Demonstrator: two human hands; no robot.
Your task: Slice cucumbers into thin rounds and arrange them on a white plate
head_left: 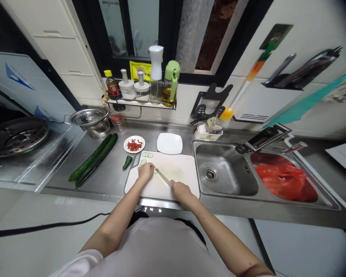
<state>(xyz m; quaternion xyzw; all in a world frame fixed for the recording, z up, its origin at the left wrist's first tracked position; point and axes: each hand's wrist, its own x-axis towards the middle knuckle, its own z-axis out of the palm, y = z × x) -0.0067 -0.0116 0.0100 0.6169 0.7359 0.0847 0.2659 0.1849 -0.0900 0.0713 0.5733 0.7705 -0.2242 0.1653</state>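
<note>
My right hand (pixel 182 191) is wrapped round the handle of a knife (pixel 163 178), whose blade points up and left over the white cutting board (pixel 178 161). Just beside the blade tip is my left hand (pixel 145 172), its fingers drawn together. A cucumber slice (pixel 156 171) lies at the left fingertips and the knife tip; whether the fingers grip it is hidden. Several more cucumber slices (pixel 147 155) lie at the board's upper left, some partly behind my left hand. A short cucumber end piece (pixel 127 162) rests on the counter left of the board.
Two long cucumbers (pixel 93 161) lie on the left counter near a lidded steel pot (pixel 91 121). Behind the board stand a plate of chopped red pieces (pixel 134 144) and a white plate (pixel 169 143). On the right is a sink (pixel 227 173), with a red plastic bag (pixel 281 181) in its second basin.
</note>
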